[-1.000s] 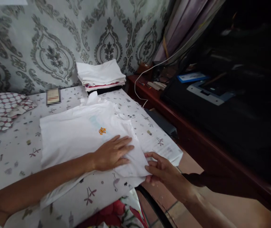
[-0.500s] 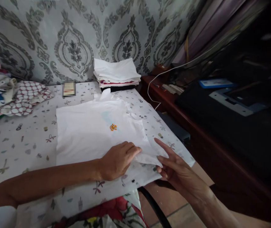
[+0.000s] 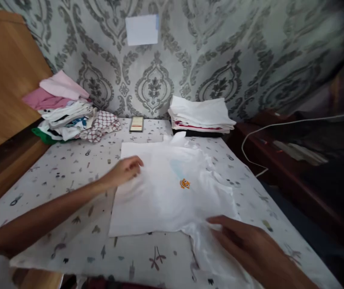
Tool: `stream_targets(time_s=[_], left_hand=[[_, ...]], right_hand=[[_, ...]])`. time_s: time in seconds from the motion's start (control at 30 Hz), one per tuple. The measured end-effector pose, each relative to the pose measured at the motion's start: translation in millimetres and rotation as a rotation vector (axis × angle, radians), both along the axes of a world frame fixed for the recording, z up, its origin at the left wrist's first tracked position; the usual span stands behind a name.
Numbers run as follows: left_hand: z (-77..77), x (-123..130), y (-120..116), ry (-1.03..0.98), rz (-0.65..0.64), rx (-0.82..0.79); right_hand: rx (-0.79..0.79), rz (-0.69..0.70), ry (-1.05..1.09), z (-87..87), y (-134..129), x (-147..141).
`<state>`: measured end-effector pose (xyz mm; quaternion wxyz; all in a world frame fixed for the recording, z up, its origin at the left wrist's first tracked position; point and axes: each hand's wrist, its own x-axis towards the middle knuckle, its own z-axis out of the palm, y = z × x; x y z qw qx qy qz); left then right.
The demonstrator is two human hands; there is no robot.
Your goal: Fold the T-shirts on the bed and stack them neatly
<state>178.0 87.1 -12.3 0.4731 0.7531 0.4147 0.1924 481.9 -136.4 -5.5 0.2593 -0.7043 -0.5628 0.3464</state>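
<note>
A: Taking the shirt as the dial's centre, what do we enter first?

B: At six o'clock, cut off: one dark red strip [image 3: 108, 283], unidentified. At four: one bare right hand [image 3: 246, 243], half spread, forefinger and thumb parted at the crumpled near sleeve. Blurred; whether it has hold of cloth, we cannot tell.

A: Next?

B: One thin white fabric shirt [image 3: 160, 192], orange cartoon print [image 3: 185, 184], laid flat on a white patterned sheet [image 3: 99, 216], neck towards three o'clock. We judge it lies so because the broad surface supports it all.

A: At ten?

B: One bare left hand [image 3: 125, 170], fingers loosely curled over the hem end, placed, we suppose, to reach the side opposite its partner. Grasp: we cannot tell; fingertips smeared.

A: Farther off?

B: Three o'clock, shadowed dark furniture, contents obscure. One o'clock, one squared stack of folded white cloth [image 3: 200, 112], presumably set back from the hands. Eleven, one small pale dark-edged card [image 3: 136, 124], lettering illegible. Ten, one loose heap of pink and white cloth [image 3: 65, 108], lower layers buried. Twelve, one white paper rectangle [image 3: 142, 30] on the grey damask-patterned wall [image 3: 154, 86].
</note>
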Motion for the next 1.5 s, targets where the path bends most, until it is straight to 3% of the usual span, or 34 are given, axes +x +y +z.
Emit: stream_targets(time_s=[0.1, 0.17, 0.27, 0.4, 0.5, 0.67, 0.87, 0.97, 1.07, 1.23, 1.3, 1.37, 1.5], left_hand=[[-8.8, -38, 67, 0.329, 0.286, 0.265], [-14.1, -50, 101, 0.399, 0.377, 0.317], [-21.9, -49, 132, 0.435, 0.395, 0.351], [-30.9, -34, 148, 0.469, 0.309, 0.373], [-31.1, -29, 154, 0.48, 0.267, 0.399], [-24.1, -33, 155, 0.511, 0.245, 0.494], [-21.7, -30, 127, 0.591, 0.199, 0.564], [-19.6, -23, 108, 0.594, 0.175, 0.646], [-17.6, -21, 96, 0.552, 0.164, 0.615], [-15.8, -32, 97, 0.451, 0.275, 0.389], [-14.4, -39, 97, 0.443, 0.289, 0.362], [-12.0, -46, 94, 0.403, 0.306, 0.277], [-5.7, -60, 77, 0.196, 0.322, -0.221]], right_hand=[[0.213, 0.484, -0.202, 2.1, 44, -80], [0.314, 0.766, -0.361, -4.2, 63, -130], [0.394, 0.885, -0.571, -15.8, 75, -176], [0.457, 0.951, -0.649, -23.4, 74, -186], [0.438, 0.912, -0.549, -23.9, 74, -179], [0.342, 0.868, -0.135, -17.9, 76, -169], [0.262, 1.036, -0.002, -10.5, 77, -162], [0.291, 0.998, 0.079, -8.1, 80, -160], [0.368, 0.997, -0.048, -3.4, 83, -166], [0.431, 1.215, -0.441, -2.4, 76, -189], [0.43, 1.179, -0.44, -10.0, 74, -194], [0.374, 1.004, -0.239, -19.5, 77, -192], [0.064, 0.337, 0.593, -25.5, 95, -175]])
